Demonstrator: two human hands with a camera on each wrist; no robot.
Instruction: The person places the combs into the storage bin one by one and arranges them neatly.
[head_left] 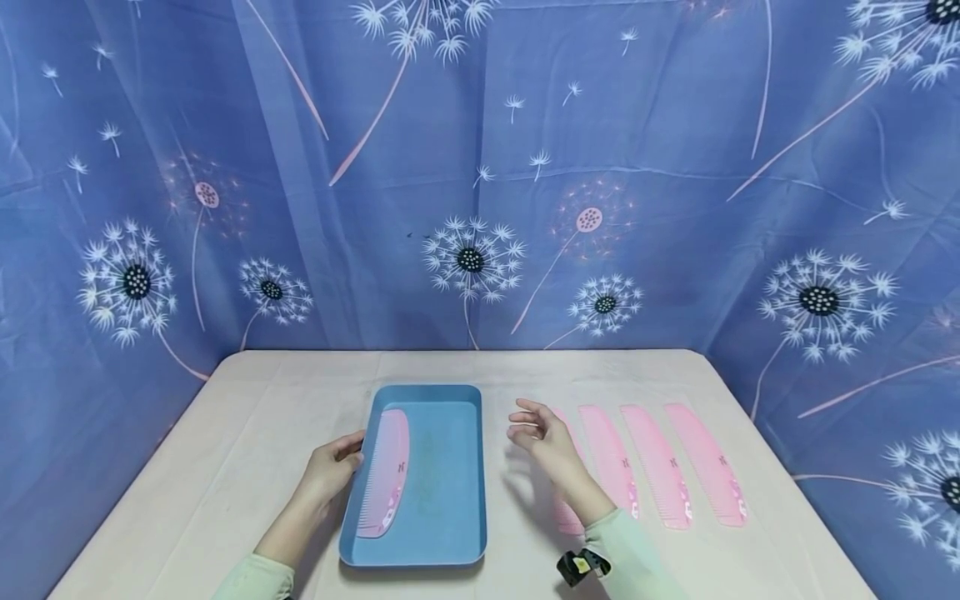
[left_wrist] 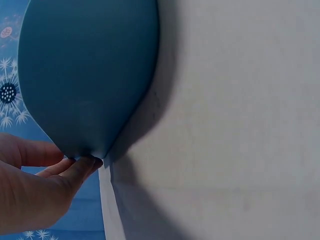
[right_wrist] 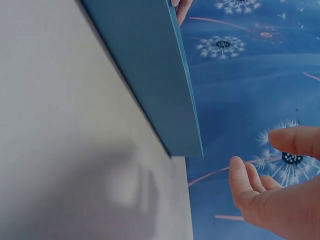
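Note:
A blue rectangular tray (head_left: 448, 475) sits on the table with one pink comb (head_left: 392, 475) lying along its left side, teeth facing left. My left hand (head_left: 326, 471) pinches the tray's left rim, thumb on one side and fingers on the other, as the left wrist view also shows at the tray wall (left_wrist: 90, 75). To the tray's right, my right hand (head_left: 551, 446) hovers over the table, fingers loosely bent and nothing between them. Beneath and beside its forearm, a partly hidden pink comb (head_left: 567, 518) begins a row with a second comb (head_left: 609, 450) and others further right.
Two more pink combs, an inner one (head_left: 660, 467) and an outermost one (head_left: 708, 467), lie at the right of the row. A pale cloth covers the table (head_left: 247, 433). Blue dandelion-print curtains (head_left: 375, 275) hang behind and at both sides.

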